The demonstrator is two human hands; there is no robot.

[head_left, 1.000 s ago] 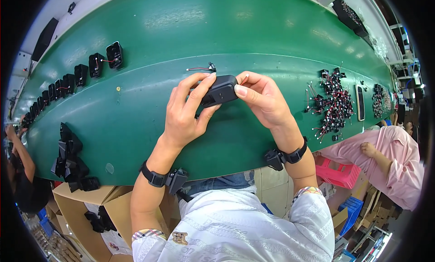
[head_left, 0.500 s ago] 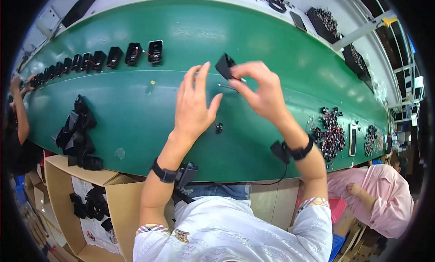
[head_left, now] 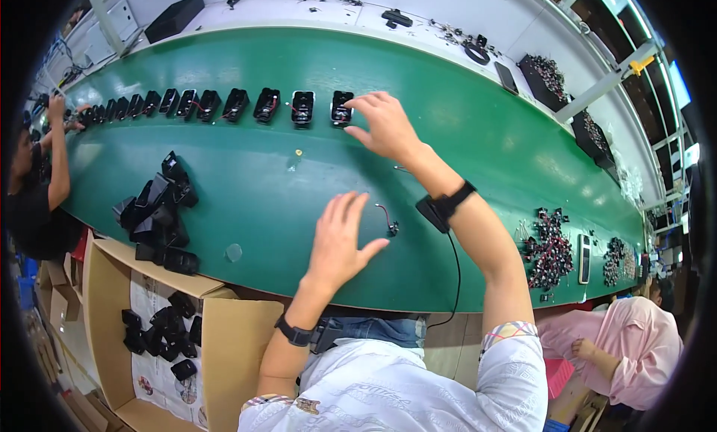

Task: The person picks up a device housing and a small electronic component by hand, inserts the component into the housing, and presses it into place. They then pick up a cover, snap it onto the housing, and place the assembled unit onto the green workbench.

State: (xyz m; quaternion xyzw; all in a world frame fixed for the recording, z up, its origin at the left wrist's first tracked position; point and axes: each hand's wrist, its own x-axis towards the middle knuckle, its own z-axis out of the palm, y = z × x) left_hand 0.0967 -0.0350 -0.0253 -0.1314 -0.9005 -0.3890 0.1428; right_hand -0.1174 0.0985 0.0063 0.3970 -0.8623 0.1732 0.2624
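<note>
My right hand (head_left: 385, 123) is at the right end of a row of black plastic housings. Its fingertips reach the right edge of the last housing (head_left: 340, 109), with thumb and fingers apart. That housing stands on the green table with small wired parts inside. My left hand (head_left: 340, 238) hovers above the table nearer to me, fingers spread and holding nothing. Just right of it lies a small black component (head_left: 393, 228) with a thin red and black wire. Another short wire end (head_left: 402, 168) shows beside my right forearm, partly hidden by it.
More housings (head_left: 236, 105) continue the row leftward to a co-worker (head_left: 37, 163). A pile of black housings (head_left: 160, 208) lies at left, above an open cardboard box (head_left: 243, 350). Wired components (head_left: 549, 249) and a phone (head_left: 584, 259) sit at right, near another person (head_left: 620, 350).
My right hand has carried the housing left and set it at the row's end. My view has shifted, and my left hand sits lower, closer to the wired component.
</note>
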